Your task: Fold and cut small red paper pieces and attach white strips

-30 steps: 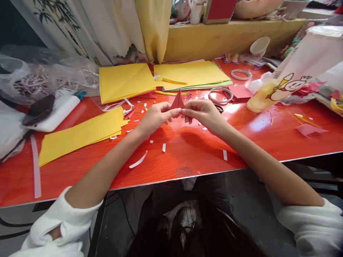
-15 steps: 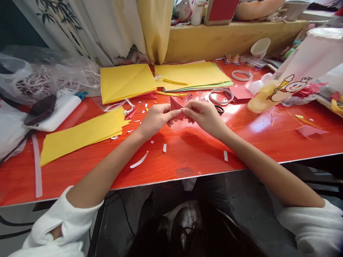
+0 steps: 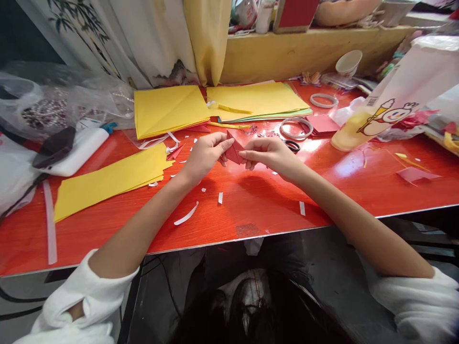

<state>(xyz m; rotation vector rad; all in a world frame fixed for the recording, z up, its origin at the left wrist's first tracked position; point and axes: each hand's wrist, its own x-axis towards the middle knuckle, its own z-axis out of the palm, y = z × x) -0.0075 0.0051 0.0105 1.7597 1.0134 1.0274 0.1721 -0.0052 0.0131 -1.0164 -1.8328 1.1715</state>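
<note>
A small folded piece of red paper (image 3: 234, 151) is held up over the red table (image 3: 251, 200), pinched from both sides. My left hand (image 3: 208, 155) grips its upper left edge between thumb and fingers. My right hand (image 3: 268, 155) pinches its lower right side. Creases and a triangular flap show on the paper's face. Just left of my left hand lies another small folded red piece (image 3: 175, 153). Beyond my hands are a yellow strip (image 3: 231, 125), a clear tape roll (image 3: 296, 129) and a black ring (image 3: 292, 146).
Yellow paper stacks (image 3: 172, 111) lie at the back, with cut yellow sheets (image 3: 114, 181) at left. A tall drink cup (image 3: 394, 95) stands at right near a red paper stack (image 3: 323, 125). White scraps (image 3: 186, 213) dot the table. A plastic bag (image 3: 71, 95) sits back left.
My left hand's thumb has moved up along the red paper's upper edge. My right hand has shifted slightly lower, and the paper has turned and tilted a little.
</note>
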